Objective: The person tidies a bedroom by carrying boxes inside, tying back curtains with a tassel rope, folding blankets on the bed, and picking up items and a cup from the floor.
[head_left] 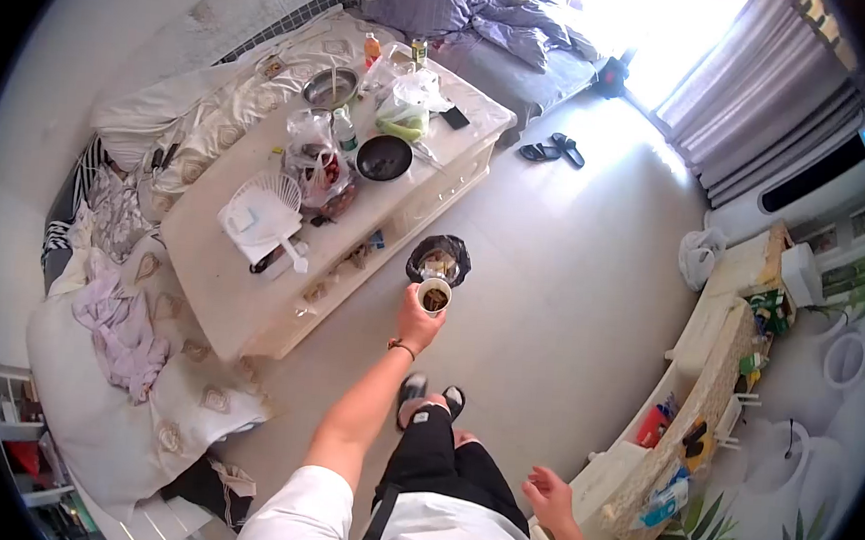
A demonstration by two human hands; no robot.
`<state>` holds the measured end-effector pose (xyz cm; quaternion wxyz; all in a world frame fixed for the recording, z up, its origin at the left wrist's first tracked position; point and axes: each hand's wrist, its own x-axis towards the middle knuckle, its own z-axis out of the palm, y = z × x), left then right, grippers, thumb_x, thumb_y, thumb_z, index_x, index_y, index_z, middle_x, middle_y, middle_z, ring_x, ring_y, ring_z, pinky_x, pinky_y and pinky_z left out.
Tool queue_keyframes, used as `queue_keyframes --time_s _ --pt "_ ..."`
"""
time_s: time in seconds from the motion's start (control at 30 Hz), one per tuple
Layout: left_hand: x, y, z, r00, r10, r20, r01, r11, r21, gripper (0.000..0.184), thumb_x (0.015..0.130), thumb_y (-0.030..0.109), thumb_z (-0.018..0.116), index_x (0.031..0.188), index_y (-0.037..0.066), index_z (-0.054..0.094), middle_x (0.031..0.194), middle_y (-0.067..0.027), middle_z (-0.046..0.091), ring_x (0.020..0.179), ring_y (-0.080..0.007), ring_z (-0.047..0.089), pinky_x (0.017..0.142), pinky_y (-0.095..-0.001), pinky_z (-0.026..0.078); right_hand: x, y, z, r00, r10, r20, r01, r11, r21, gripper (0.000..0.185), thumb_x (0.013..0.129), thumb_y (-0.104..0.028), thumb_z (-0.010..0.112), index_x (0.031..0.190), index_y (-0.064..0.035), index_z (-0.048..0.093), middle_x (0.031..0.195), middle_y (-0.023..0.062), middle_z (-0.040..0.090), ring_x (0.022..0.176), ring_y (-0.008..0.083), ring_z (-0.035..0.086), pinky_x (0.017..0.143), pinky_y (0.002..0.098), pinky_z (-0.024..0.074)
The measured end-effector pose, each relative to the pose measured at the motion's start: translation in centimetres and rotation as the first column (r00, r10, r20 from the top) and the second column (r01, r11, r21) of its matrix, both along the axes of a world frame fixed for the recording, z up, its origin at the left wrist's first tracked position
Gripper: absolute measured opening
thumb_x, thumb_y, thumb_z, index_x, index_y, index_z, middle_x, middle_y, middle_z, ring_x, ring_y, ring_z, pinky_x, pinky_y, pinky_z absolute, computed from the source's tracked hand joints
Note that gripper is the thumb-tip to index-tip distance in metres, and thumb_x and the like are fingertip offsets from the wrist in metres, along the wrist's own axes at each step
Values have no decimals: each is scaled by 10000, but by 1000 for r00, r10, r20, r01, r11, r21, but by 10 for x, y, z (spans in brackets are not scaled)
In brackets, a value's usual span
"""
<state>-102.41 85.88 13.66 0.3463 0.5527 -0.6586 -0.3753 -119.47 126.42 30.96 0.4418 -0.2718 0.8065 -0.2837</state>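
Observation:
My left hand is wrapped around a paper cup, with a dark bracelet at the wrist. Dark brown bits, perhaps cigarette butts or tea leaves, lie inside the cup. Just beyond it on the floor stands a trash bin lined with a black bag, with litter in it. From above, the cup overlaps the bin's near rim. Low at the right, beside the white cabinet, my right hand hangs with its fingers loosely bent and apart, holding nothing.
A long coffee table at the left bears a black bowl, a white fan-shaped basket, plastic bags and bottles. Black slippers lie on the floor. A low cabinet runs along the right; a sofa flanks the table.

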Motion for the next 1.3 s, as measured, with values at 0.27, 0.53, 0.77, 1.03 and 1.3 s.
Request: queue_keyframes --time_s 0.27,0.53,0.77,1.03,1.3 --pt "-37 -114 -112 958 -88 272 -32 913 408 1123 703 336 832 1517 4 133 1495 -286 344 1383 -375 370 1141 -414 319 -61 -106 -27 975 -217 56 213 975 69 451 820 -177 749 1198 31 617 1020 149 709 889 201 700 813 319 559" --pt "33 -55 -85 642 -581 500 8 657 754 805 768 432 719 1385 -7 446 1319 -237 567 1218 -366 554 1033 -423 434 -39 -175 5 938 -323 124 319 947 48 488 822 -215 750 1231 10 606 1052 144 709 917 208 694 828 322 552" --pt "5 -86 -69 84 -855 512 368 504 781 656 778 437 673 1221 -39 584 1139 -257 661 1107 -394 625 960 -449 484 49 -77 42 645 -762 -55 762 647 -22 476 841 -251 738 1229 -6 610 1048 140 707 891 187 692 819 315 554" --pt "-185 132 -24 -187 -747 637 848 204 489 560 842 355 668 1263 1 564 1194 -255 635 1145 -399 596 973 -446 485 203 120 21 125 -992 6 952 119 -282 522 828 -344 747 1215 -21 613 1043 154 709 897 221 701 789 336 561" --pt "-93 548 -46 -709 -209 673 502 -820 274 491 860 402 613 1191 40 600 1033 -181 695 1065 -351 631 943 -449 495 443 345 61 -413 -909 -56 877 -381 -292 332 876 -195 703 1150 -23 631 825 110 695 732 143 658 697 294 531"
